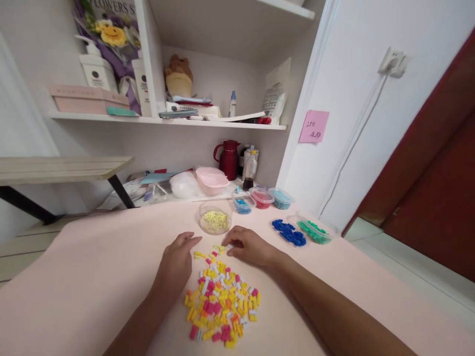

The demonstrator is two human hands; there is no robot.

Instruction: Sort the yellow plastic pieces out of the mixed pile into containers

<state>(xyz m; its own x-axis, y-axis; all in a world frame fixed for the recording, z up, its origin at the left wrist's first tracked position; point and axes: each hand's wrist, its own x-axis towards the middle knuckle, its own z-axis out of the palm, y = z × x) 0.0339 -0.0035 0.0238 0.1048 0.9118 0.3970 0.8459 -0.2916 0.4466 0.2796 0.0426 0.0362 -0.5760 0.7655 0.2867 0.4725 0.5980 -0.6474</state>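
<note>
A loose pile of small toy building bricks (222,299), in yellow, pink, white and orange, lies on the pink tabletop in front of me. My left hand (176,264) rests at the pile's upper left, open, its fingers stretched to the right and holding nothing visible. My right hand (247,246) is at the far end of the pile, fingers curled down over a few scattered yellow bricks (217,248). Its thumb and fingertips are close together; whatever lies between them is too small to make out. Just beyond both hands stands a clear round tub (203,226) with pale yellow bricks inside.
Farther right are a tray of dark blue bricks (289,233) and a tub of green ones (315,231). Behind them stand small tubs of blue (243,203), red (261,198) and light blue bricks (281,199). A pink bowl (211,180), dark red jug (229,160) and bottle (250,170) line the back.
</note>
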